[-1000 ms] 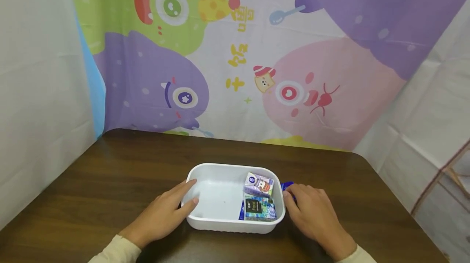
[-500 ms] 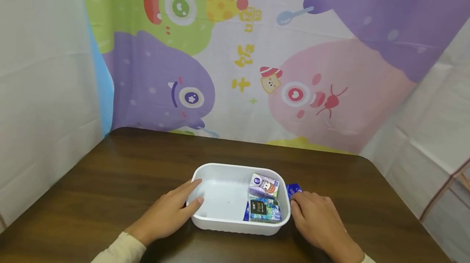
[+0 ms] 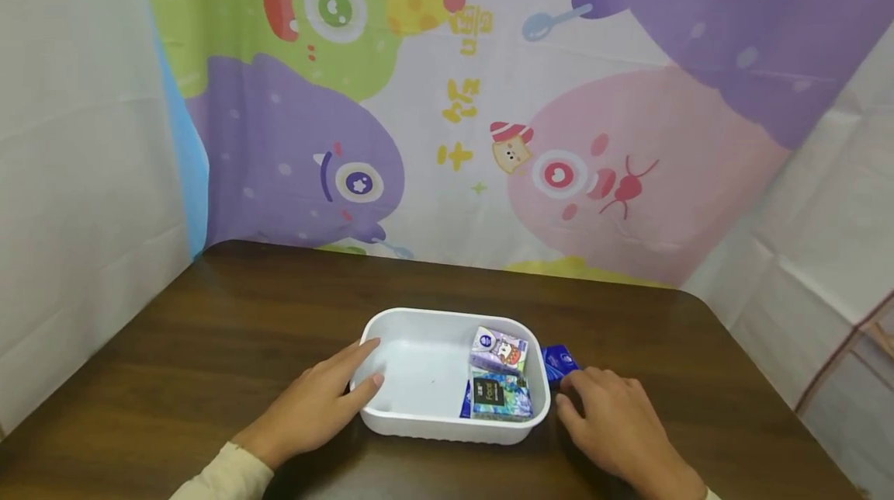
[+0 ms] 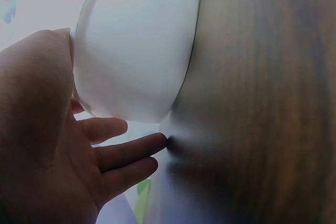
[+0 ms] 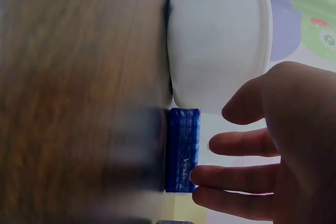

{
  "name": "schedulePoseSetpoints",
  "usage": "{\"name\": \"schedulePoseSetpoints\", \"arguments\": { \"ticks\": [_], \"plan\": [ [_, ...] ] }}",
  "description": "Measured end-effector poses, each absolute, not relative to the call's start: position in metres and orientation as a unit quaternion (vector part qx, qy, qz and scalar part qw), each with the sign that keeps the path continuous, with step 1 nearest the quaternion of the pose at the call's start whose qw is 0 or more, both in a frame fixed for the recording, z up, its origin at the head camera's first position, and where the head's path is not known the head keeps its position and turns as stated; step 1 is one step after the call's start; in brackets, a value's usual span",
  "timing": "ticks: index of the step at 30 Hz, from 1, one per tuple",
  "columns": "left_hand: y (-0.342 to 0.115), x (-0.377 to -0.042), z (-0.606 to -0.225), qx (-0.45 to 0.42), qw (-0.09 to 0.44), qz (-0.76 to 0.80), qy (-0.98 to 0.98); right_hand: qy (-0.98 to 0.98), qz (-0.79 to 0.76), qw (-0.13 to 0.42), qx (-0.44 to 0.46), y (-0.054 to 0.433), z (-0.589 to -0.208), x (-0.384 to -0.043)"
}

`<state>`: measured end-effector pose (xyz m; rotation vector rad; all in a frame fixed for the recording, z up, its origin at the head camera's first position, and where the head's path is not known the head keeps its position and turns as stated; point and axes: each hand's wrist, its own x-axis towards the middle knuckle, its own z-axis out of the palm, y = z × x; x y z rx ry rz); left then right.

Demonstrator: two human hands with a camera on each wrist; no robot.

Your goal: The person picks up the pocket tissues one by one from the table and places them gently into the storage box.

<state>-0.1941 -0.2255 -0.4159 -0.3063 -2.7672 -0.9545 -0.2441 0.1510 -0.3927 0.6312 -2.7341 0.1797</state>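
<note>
A white plastic bin (image 3: 405,428) with rounded corners sits on the table. My left hand (image 3: 310,407) is at its left end, thumb and index fingertip over the rim; in the left wrist view the other fingers stretch out below the bin's outer wall. Inside, on the right, lie a purple tissue pack (image 3: 499,350) and a blue-green tissue pack (image 3: 503,395), with a dark blue edge beside the latter. Outside the right end lies a blue Vinda tissue pack (image 5: 182,150). My right hand (image 3: 618,422) is beside it, fingers extended, fingertips right at its upper edge.
The dark wooden table (image 3: 279,306) has rounded far corners. A cartoon-printed curtain (image 3: 447,205) hangs behind it, and pale cloth sides (image 3: 77,174) stand left and right. A sliver of a dark object (image 5: 176,222) shows at the bottom of the right wrist view.
My right hand has drawn back rightward from the bin's end, and more of the blue tissue pack shows. The left hand stays at the rim; the head view has shifted slightly.
</note>
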Motion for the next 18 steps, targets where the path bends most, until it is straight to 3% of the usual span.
{"name": "schedulePoseSetpoints", "arguments": {
  "ticks": [8, 18],
  "plan": [
    [-0.2277, -0.1928, -0.416, -0.104, 0.102, -0.324, -0.935, -0.966, 0.053, 0.134, 0.215, 0.151, -0.3917, -0.2462],
    [-0.2265, -0.1934, -0.4156, -0.104, 0.101, -0.323, -0.935, -0.982, 0.062, 0.033, 0.175, 0.1578, -0.3916, -0.2476]
  ]
}}
